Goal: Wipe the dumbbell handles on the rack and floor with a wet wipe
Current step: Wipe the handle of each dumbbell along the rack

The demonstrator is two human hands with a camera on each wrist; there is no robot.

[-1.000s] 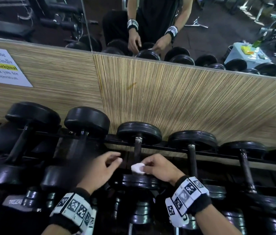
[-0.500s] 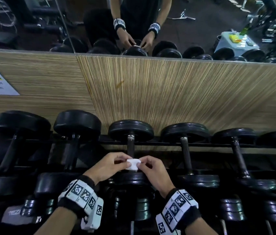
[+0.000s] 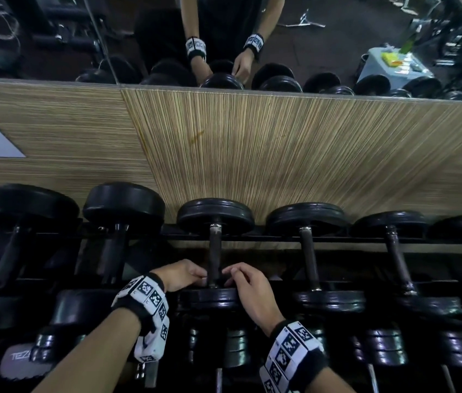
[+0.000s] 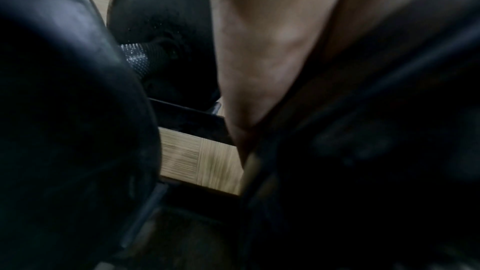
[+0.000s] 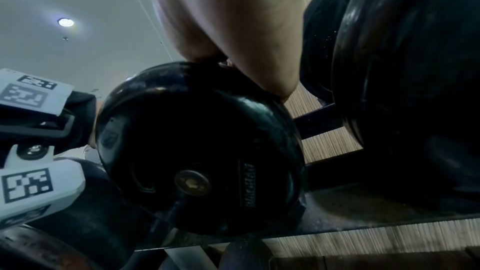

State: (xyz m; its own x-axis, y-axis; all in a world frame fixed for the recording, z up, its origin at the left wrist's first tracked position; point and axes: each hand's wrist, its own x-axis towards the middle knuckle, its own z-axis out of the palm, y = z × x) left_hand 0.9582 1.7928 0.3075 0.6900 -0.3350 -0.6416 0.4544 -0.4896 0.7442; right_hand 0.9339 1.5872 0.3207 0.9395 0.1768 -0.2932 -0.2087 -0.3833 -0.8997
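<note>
From the head view I see the rack (image 3: 252, 239) running across the whole frame under the wood panel (image 3: 280, 154), dumbbells lined up along it, and my two hands are now low on the centre one. A second ago they were held just in front of that dumbbell with the white wipe pinched in plain sight between them; half a second ago both sets of fingertips were on the wipe above the near head. Now the wipe is out of sight and both hands have dropped to the near end of the handle (image 3: 214, 255), where it meets the near head (image 3: 210, 300). I read that as the wipe being wrapped onto the bar, so the wiping of this handle is about to start or has just started, with the rest of the row not yet done. My left hand (image 3: 180, 275) sits on the left side of the bar, fingers curled toward it; my right hand (image 3: 248, 285) mirrors it on the right, fingertips bent in at the bar. Whether either one is pinching the wipe or the bar itself I cannot tell: the fingertips hide the contact, and both wrist views show only palm and black rubber. The upper handle is bare.
</note>
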